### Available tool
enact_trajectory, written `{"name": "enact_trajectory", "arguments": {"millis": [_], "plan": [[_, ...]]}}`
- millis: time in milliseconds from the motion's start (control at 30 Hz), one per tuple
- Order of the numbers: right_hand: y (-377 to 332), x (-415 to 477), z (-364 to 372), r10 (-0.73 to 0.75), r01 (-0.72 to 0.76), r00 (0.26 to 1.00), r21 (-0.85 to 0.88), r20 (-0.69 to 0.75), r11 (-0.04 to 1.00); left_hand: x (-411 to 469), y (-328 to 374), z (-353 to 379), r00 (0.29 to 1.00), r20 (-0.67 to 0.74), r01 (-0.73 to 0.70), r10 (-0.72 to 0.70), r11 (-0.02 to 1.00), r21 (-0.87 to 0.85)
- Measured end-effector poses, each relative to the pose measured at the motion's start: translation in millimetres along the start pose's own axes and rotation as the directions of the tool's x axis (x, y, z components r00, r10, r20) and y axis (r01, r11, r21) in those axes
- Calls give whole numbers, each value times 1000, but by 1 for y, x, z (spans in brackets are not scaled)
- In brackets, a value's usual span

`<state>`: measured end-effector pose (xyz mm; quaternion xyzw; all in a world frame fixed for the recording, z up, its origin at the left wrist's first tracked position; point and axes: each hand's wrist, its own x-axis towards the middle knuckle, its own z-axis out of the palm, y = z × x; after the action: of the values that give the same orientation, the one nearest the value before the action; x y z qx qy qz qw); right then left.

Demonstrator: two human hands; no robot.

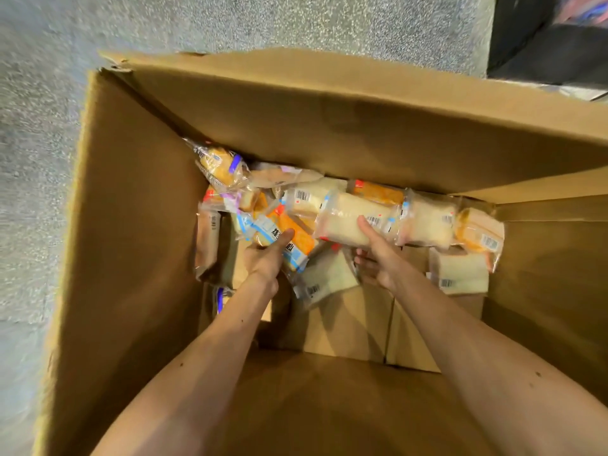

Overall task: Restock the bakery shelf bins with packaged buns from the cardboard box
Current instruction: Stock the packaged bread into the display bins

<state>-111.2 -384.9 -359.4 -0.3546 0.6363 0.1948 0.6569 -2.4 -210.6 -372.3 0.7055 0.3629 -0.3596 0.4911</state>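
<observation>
Both my forearms reach down inside cardboard box point(131, 258). Left hand point(265, 258): thumb pressed on orange-striped bun packet point(297, 240), fingers hidden under it, looks like a pinch. Its long axis runs diagonal, far-left to near-right. Right hand point(378, 255): thumb on top, fingers point(362, 262) beneath pale bun packet point(345, 218). It lies crosswise, barcode end to right. Other packets point(427, 222) heaped along far wall. Next, I judge: lift both straight up.

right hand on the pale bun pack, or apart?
Touching. Head view: right hand has its thumb on the pale pack, fingers curled beneath.
</observation>
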Motion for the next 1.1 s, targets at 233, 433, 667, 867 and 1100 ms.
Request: {"name": "enact_trajectory", "arguments": {"millis": [233, 433, 667, 867, 1100], "plan": [[31, -16, -20, -63, 70, 997, -207, 36, 976, -11, 0, -41, 990, 17, -141, 140, 970, 199], [60, -16, -9, -290, 180, 955, -657, -61, 732, -23, 14, -68, 941, 266, -302, 209, 873, 383], [63, -12, 19, -292, 170, 952, -637, -91, 752, -33, 35, -12, 797, 465, -588, 385, 671, 452], [69, -2, 10, -142, 121, 990, -490, -5, 863, -30, 44, 43, 960, 240, -142, 142, 990, -17], [69, -10, -14, 45, 12, 983, -305, 178, 952, -18, 49, 56, 980, 187, 107, -68, 973, -205]]}}
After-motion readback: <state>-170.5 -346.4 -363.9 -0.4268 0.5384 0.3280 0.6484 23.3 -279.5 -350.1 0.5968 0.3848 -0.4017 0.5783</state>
